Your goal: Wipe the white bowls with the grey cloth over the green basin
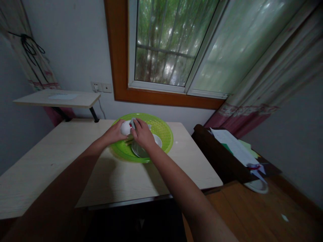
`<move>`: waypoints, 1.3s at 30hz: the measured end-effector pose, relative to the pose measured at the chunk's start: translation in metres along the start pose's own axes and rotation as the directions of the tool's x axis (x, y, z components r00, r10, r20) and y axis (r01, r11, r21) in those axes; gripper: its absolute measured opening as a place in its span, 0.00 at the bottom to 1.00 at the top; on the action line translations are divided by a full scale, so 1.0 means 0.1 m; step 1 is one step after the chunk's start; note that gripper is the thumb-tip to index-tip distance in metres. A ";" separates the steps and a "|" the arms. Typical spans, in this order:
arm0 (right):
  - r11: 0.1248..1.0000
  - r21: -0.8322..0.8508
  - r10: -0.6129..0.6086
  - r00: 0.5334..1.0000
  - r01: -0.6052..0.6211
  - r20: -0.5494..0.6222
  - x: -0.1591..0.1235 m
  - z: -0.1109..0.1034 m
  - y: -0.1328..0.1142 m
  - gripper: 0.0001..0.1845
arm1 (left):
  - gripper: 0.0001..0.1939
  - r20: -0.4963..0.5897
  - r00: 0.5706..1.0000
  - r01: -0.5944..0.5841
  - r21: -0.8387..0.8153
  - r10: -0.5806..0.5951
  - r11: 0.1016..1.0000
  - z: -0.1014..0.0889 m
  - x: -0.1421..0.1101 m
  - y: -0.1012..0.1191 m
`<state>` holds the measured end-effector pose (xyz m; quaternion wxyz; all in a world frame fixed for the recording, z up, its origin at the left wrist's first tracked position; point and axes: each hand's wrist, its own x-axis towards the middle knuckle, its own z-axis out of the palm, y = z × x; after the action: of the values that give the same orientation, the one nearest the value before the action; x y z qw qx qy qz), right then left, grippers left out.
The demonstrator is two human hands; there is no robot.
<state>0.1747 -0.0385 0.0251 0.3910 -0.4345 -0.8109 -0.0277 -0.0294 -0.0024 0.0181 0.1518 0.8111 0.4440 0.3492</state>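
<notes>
Above a green plastic basket (165, 131), my left hand (114, 132) grips a small white bowl (125, 128) from its left side. My right hand (142, 132) is closed on a greyish-white cloth (133, 122), pressed against the bowl's right side; a bit of red shows there. Part of the cloth sticks out beyond the right hand. Inside the basket, below my hands, lie another white bowl (158, 140), a dish with a pale rim (138, 151) and what look like chopsticks (128, 141). My right hand and wrist hide some of these.
The basket stands on a pale wooden table (191, 161) by the wall. At the table's back left is a raised shelf (83, 96) on black legs. To the right, a dark brown piece of furniture (214, 148) bears papers (232, 144). A window (171, 50) is ahead.
</notes>
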 end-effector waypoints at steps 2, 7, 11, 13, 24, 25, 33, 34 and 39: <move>0.999 0.004 -0.040 0.999 0.039 0.023 0.00 -0.01 -0.01 0.27 | 0.35 0.005 1.000 -0.002 0.001 0.002 1.000 -0.01 0.00 0.01; 0.974 -0.017 -0.223 0.970 0.226 0.099 0.00 -0.04 -0.08 0.26 | 0.34 -0.009 1.000 0.003 0.011 -0.003 1.000 -0.02 -0.01 0.08; 0.983 0.010 -0.182 0.981 0.181 0.075 0.01 -0.03 -0.07 0.26 | 0.33 -0.030 0.999 0.027 -0.019 -0.027 0.999 -0.01 -0.01 0.06; 0.994 0.046 -0.101 0.994 0.100 0.035 0.01 -0.01 -0.03 0.26 | 0.35 -0.039 0.998 0.056 -0.052 -0.059 0.997 0.00 0.00 0.03; 0.956 0.194 0.220 0.975 -0.218 0.009 0.00 0.09 0.24 0.26 | 0.38 -0.101 0.981 0.157 -0.082 -0.165 0.984 0.00 0.02 -0.08; 0.962 0.196 0.193 0.981 -0.189 -0.002 0.00 0.08 0.22 0.26 | 0.38 -0.099 0.981 0.157 -0.085 -0.165 0.984 0.00 0.02 -0.09; 0.978 0.063 -0.205 0.977 0.201 0.061 -0.01 -0.02 0.00 0.24 | 0.37 -0.033 0.994 0.096 -0.100 -0.100 0.990 -0.01 0.01 -0.05; 0.969 0.052 -0.244 0.966 0.240 0.084 -0.01 -0.03 -0.02 0.24 | 0.37 -0.034 0.995 0.087 -0.102 -0.091 0.991 -0.01 0.01 -0.04; 0.975 0.044 -0.220 0.971 0.217 0.091 0.01 -0.02 -0.04 0.24 | 0.39 -0.034 0.994 0.103 -0.118 -0.108 0.988 -0.01 0.01 -0.03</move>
<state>0.1730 -0.0407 0.0285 0.3539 -0.3367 -0.8719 -0.0361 -0.0312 0.0003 0.0176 0.2077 0.7691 0.4682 0.3823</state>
